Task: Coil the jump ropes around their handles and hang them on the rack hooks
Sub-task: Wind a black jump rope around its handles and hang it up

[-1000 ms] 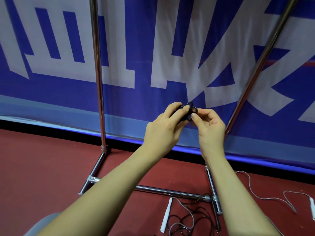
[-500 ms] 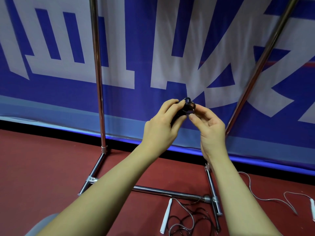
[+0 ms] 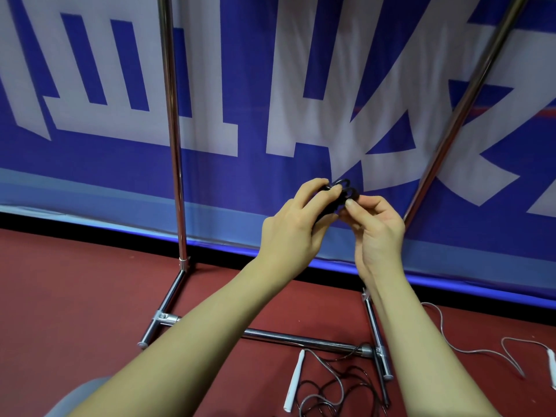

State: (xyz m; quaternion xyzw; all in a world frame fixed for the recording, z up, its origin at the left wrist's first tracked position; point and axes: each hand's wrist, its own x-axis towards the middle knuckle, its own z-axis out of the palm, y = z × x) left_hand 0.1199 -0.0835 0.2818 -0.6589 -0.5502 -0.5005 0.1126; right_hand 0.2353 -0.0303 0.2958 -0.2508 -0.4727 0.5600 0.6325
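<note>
Landmark: chrome rack [image 3: 173,145], standing on the red floor [image 3: 75,296] in front of the blue-and-white banner [image 3: 270,85]; places below are given from it.
Left hand [image 3: 288,233]: raised between the rack's two uprights, fingers curled round a small black bundle [image 3: 341,194].
Right hand [image 3: 377,233]: just beside the left, thumb and fingertips pinching the same bundle from the other side.
Hands together: both clamped on the bundle, touching or nearly so across it.
Bundle: black loops, probably a coiled rope on its handles; the handles are hidden by the fingers, so not confirmed.
Progress (judgement): one rope at the last turns or tucking of its coil; not yet hung. The rack's hooks are out of view, so ropes already hung cannot be counted.
Left to do (judgement): hang this bundle, then coil and hang what lies on the floor.
Count, rack: 1, with 2 uprights and 1 low crossbar in view.
Count, loose ropes: at least 2. A dark tangle [image 3: 340,389] with a white handle [image 3: 293,380] lies at the rack's right foot; a pale cord [image 3: 469,347] runs off to the right of that foot, ending at another white handle [image 3: 552,365] at the frame edge.
Count, white handles seen: 2.
Uncertain: whether the tangle is one rope or more.
</note>
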